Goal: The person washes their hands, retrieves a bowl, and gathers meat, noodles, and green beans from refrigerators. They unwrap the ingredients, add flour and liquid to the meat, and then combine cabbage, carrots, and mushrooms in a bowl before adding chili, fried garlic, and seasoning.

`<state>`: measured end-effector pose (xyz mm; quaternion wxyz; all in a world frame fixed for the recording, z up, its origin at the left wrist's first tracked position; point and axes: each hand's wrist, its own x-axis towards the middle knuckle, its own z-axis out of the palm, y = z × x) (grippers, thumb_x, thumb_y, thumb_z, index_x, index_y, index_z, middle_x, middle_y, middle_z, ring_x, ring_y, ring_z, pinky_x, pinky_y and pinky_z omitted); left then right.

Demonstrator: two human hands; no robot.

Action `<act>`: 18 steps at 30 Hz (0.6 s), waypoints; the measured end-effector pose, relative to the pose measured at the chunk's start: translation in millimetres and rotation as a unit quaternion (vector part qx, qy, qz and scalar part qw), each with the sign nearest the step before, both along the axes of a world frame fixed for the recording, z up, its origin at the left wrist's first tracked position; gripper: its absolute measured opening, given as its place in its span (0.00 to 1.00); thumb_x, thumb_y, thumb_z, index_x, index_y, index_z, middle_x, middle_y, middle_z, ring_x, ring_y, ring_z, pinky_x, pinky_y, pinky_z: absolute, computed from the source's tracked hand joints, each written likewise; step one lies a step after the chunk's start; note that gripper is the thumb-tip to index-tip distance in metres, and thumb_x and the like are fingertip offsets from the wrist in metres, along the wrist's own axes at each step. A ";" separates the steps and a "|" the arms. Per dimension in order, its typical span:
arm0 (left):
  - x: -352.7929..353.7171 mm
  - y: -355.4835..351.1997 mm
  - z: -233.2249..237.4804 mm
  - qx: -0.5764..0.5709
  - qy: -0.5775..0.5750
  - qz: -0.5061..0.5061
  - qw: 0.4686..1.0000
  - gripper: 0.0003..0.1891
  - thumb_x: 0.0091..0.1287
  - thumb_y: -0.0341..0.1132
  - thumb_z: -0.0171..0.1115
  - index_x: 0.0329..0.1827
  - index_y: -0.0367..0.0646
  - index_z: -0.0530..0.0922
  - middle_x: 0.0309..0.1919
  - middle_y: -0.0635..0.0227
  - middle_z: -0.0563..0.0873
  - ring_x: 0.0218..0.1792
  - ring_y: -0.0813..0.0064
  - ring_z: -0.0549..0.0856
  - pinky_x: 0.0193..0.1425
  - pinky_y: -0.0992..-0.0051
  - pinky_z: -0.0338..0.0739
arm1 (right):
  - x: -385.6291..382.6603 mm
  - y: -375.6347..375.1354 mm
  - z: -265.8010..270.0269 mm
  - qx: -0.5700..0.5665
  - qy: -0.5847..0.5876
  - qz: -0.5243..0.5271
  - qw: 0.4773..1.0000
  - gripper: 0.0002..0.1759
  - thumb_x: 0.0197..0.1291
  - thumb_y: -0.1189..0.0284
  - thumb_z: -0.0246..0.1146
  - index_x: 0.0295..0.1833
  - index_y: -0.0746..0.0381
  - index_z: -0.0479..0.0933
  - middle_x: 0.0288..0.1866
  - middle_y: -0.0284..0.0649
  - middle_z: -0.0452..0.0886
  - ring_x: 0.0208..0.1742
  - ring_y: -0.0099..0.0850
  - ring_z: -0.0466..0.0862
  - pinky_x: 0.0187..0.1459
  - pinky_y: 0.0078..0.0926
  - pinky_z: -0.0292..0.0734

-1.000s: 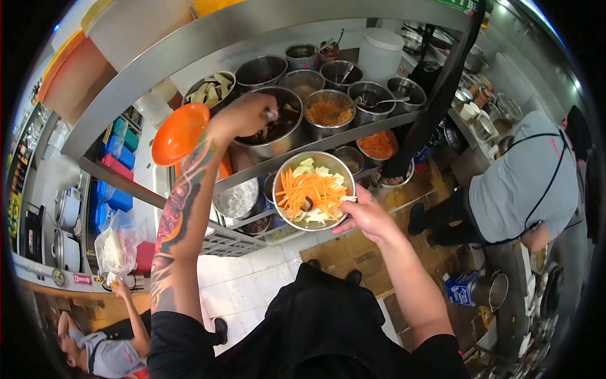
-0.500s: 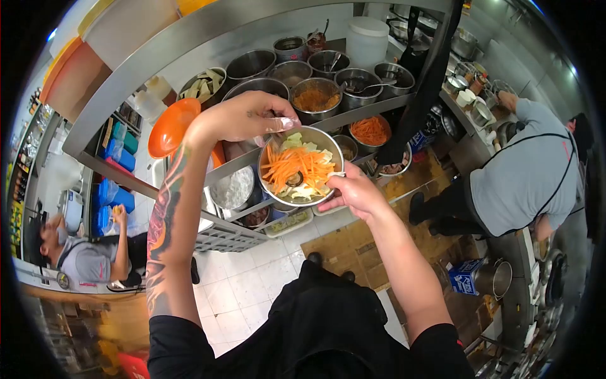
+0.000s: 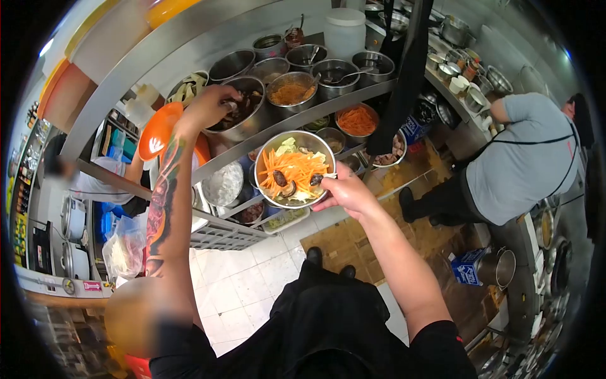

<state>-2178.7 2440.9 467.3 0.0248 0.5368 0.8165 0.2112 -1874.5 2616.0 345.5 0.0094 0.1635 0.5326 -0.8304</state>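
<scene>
Left hand point(image 3: 214, 106) is back in the large steel bowl of dark pieces point(image 3: 250, 126) on the steel shelf point(image 3: 315, 115). Half a second ago it hung over the round steel bowl of cabbage and carrot shreds point(image 3: 322, 143). Its fingers are curled down among the dark pieces; I cannot tell whether they pinch any.

Right hand point(image 3: 348, 191) grasps the round steel bowl by its rim, in the air just in front of the shelf. Dark slices point(image 3: 280, 178) on the carrot number more than a second ago: one portion looks delivered, with the hand returned to the source.
</scene>
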 end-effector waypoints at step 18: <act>99.1 -19.7 -355.3 -0.038 -0.171 -0.155 0.972 0.26 0.67 0.26 0.61 0.70 0.39 0.72 0.74 0.46 0.69 0.76 0.39 0.64 0.77 0.52 0.61 | -59.8 -85.4 -311.4 0.049 -0.213 -0.278 0.935 0.32 0.59 0.77 0.53 0.72 0.53 0.68 0.46 0.50 0.87 0.24 0.37 0.87 0.26 0.32 0.84</act>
